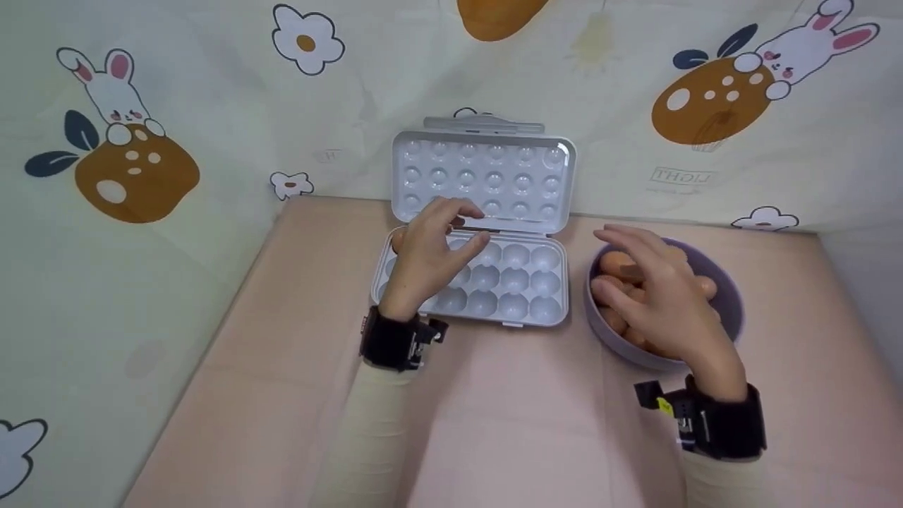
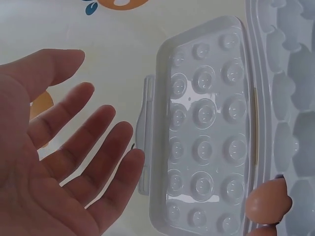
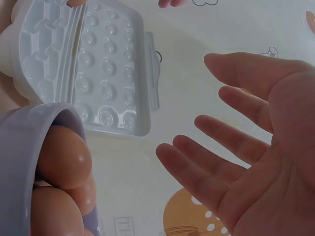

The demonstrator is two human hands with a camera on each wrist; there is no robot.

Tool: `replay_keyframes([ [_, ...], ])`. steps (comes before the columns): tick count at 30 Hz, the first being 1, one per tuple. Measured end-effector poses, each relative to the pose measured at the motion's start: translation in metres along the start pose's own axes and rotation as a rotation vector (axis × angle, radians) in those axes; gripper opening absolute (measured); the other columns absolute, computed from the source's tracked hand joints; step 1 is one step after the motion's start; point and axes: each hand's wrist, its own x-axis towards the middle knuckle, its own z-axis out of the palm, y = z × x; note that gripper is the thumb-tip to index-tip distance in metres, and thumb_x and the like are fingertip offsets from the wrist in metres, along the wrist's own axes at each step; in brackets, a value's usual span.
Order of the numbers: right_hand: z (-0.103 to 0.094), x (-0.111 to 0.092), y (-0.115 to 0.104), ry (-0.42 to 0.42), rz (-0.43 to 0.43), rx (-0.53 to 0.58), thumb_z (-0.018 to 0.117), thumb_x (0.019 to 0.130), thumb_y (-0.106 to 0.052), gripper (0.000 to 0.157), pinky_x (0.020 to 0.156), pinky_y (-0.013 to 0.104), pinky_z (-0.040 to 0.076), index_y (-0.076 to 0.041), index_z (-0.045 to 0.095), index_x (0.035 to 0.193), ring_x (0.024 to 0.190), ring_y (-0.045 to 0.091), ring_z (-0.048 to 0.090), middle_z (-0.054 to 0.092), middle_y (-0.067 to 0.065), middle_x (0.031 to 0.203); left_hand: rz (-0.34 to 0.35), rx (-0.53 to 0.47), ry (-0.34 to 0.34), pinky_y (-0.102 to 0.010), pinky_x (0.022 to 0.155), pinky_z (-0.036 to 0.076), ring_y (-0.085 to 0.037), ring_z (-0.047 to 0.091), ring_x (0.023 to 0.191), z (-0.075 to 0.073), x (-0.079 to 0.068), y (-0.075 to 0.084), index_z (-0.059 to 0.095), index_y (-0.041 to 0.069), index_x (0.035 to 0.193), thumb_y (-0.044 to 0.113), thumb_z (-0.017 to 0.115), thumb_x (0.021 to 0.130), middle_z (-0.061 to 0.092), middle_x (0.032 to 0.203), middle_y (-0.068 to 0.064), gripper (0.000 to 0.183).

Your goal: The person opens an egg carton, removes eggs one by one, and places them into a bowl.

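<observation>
A grey-white plastic egg box stands with its lid raised against the back wall. My left hand hovers over the left part of its cupped base, fingers spread and holding nothing. Behind that hand an egg sits in an end cup, and part of a second egg shows at the left wrist view's lower edge. To the right is a purple bowl with several brown eggs. Above the bowl my right hand hangs with loosely extended fingers and nothing in them, hiding some eggs.
A pink cloth covers the table. The patterned wall covering rises directly behind the egg box and along the left side. The bowl stands a short gap to the right of the box.
</observation>
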Motion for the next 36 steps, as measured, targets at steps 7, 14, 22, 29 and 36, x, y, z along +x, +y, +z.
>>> replay_keyframes([
  [7,0.007,0.001,-0.001,-0.021,-0.035,0.023,0.08,0.091,-0.003,0.069,0.116,0.057,0.044,-0.018,0.056,0.154,0.142,0.029,0.052,0.052,0.009,0.158,-0.016,0.043,-0.027,-0.034,0.087,0.054,-0.022,0.068,0.11,-0.004,0.001,-0.01,0.073,0.015,0.121,0.025,0.081,0.093,0.071,0.123,-0.002,0.03],
  [14,0.01,-0.001,-0.003,-0.019,-0.05,-0.017,0.082,0.09,-0.004,0.07,0.115,0.055,0.043,-0.016,0.056,0.154,0.139,0.029,0.055,0.052,0.008,0.158,-0.095,0.033,-0.056,-0.043,0.099,0.052,-0.028,0.065,0.113,-0.012,0.001,-0.029,0.073,0.012,0.123,0.021,0.082,0.093,0.069,0.119,-0.007,0.033],
  [22,0.009,0.0,-0.006,-0.048,-0.034,-0.032,0.081,0.093,-0.009,0.068,0.116,0.056,0.045,-0.017,0.055,0.155,0.145,0.03,0.051,0.05,0.008,0.161,-0.211,0.13,-0.189,-0.046,0.096,0.053,-0.03,0.069,0.108,-0.016,0.006,-0.045,0.071,0.011,0.124,0.02,0.083,0.091,0.067,0.118,-0.01,0.036],
  [29,0.009,0.0,-0.006,-0.065,-0.014,-0.024,0.08,0.094,-0.01,0.068,0.114,0.058,0.046,-0.02,0.054,0.156,0.144,0.03,0.051,0.049,0.008,0.161,-0.211,0.271,-0.363,-0.05,0.1,0.051,-0.033,0.06,0.114,-0.021,0.021,-0.052,0.071,0.007,0.127,0.015,0.079,0.089,0.066,0.126,-0.017,0.04],
  [36,0.01,0.002,-0.007,-0.094,-0.013,-0.022,0.08,0.094,-0.011,0.066,0.114,0.056,0.046,-0.018,0.055,0.155,0.144,0.029,0.051,0.048,0.007,0.162,-0.209,0.343,-0.418,-0.049,0.095,0.051,-0.037,0.06,0.108,-0.017,0.03,-0.055,0.073,0.001,0.123,0.007,0.068,0.088,0.066,0.116,-0.018,0.036],
])
